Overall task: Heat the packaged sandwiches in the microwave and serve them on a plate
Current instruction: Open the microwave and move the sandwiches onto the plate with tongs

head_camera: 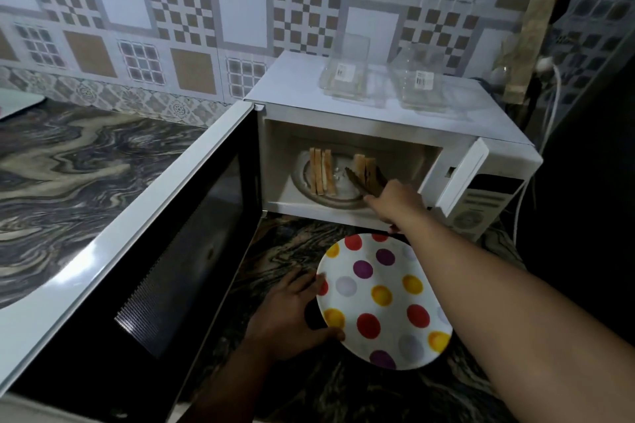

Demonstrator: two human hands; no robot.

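Observation:
The white microwave stands open with its door swung out to the left. Two sandwiches stand on edge on the glass turntable: one on the left, one on the right. My right hand grips dark tongs whose arms straddle the right sandwich. My left hand holds the left rim of a white plate with coloured dots, low in front of the microwave. Two empty clear sandwich packs sit on the microwave's top.
A marbled dark countertop runs to the left and under the plate. A patterned tile wall is behind. A white cable and plug hang right of the microwave, where it is dark.

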